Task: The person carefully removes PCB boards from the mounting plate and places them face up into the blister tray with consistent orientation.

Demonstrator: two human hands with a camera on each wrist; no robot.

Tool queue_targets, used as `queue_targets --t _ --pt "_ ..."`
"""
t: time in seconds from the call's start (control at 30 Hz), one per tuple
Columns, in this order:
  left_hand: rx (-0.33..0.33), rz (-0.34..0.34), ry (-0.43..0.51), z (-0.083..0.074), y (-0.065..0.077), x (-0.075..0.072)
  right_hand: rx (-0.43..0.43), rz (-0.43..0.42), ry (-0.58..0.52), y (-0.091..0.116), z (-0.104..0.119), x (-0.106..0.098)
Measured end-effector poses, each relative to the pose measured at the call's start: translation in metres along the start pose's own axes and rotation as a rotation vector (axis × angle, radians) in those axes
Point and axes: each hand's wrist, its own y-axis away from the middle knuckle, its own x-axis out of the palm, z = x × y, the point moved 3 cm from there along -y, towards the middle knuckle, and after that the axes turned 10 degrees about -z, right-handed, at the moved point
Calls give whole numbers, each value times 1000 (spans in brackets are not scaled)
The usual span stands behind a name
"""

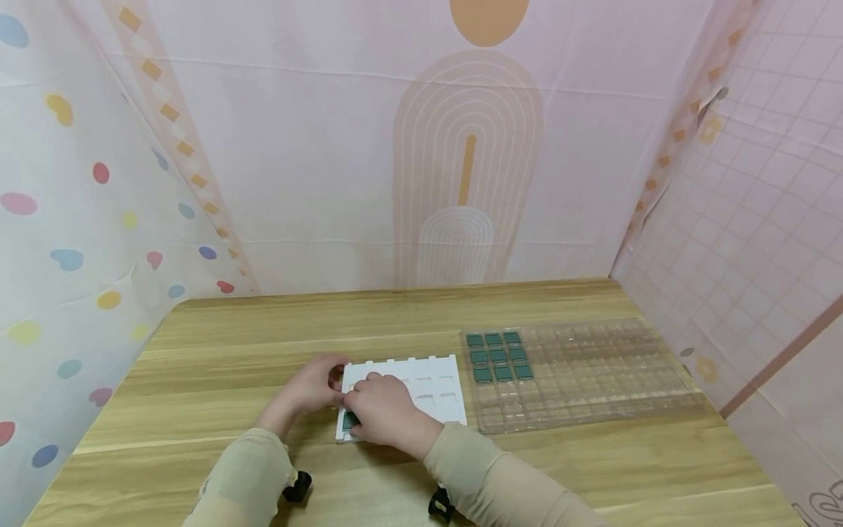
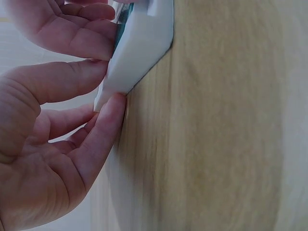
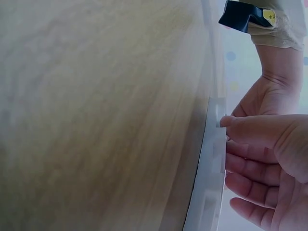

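Note:
A white tray (image 1: 437, 380) with square pockets and notched edges lies on the table. My left hand (image 1: 315, 384) is at its left end; in the left wrist view the thumb and a finger of this hand (image 2: 53, 159) hold the tray's edge. Over the tray's left part reaches my right hand (image 1: 388, 410), its fingers on the top face. In the right wrist view the right thumb (image 3: 255, 129) touches the notched edge, with the other fingers loosely bent. A green square chip (image 1: 349, 420) sits in a front-left pocket, partly covered by the right hand.
Right of the white tray lies a clear plastic tray (image 1: 593, 373) with many pockets; several green chips (image 1: 498, 356) fill its left columns. The wooden table (image 1: 263, 329) meets patterned cloth (image 1: 316, 183) at the back and sides. Dark bands show at both wrists.

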Motion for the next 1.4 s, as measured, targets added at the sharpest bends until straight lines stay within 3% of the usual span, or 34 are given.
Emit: queue_targets --t 1.4 --pt "-14 -2 14 3 -3 2 -2 -7 27 0 2 -1"
